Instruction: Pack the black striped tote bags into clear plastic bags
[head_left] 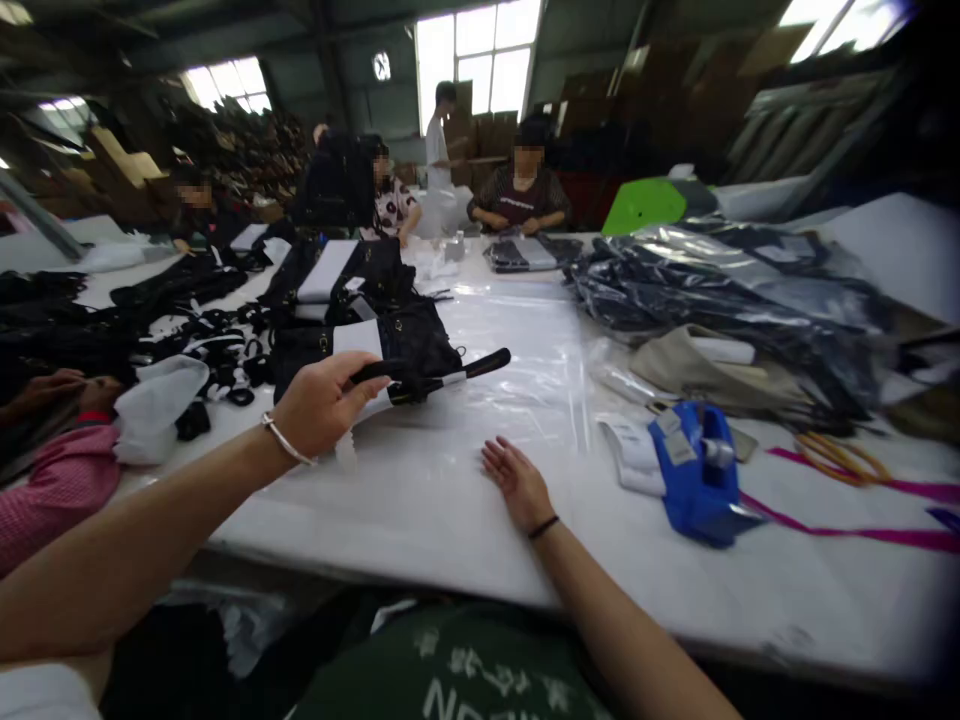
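Observation:
My left hand (324, 402) is closed round a black strap at the near side of a black bag (424, 345). A white paper band (357, 340) wraps the bag, and a strap end (487, 364) sticks out to the right. My right hand (517, 482) lies over the table with its fingers stretched out, holding nothing. Just beyond it, clear plastic bags (517, 330) lie flat on the white tabletop (420, 520). Behind the held bag is another black bag with a white band (328, 270).
A blue tape dispenser (694, 470), orange-handled scissors (840, 458) and magenta ribbon (862, 535) lie at right. Plastic-wrapped dark bags (720, 280) are piled behind them. At left, a co-worker's pink sleeve (60, 485) reaches in near loose black straps (232, 360). Other people sit across the table.

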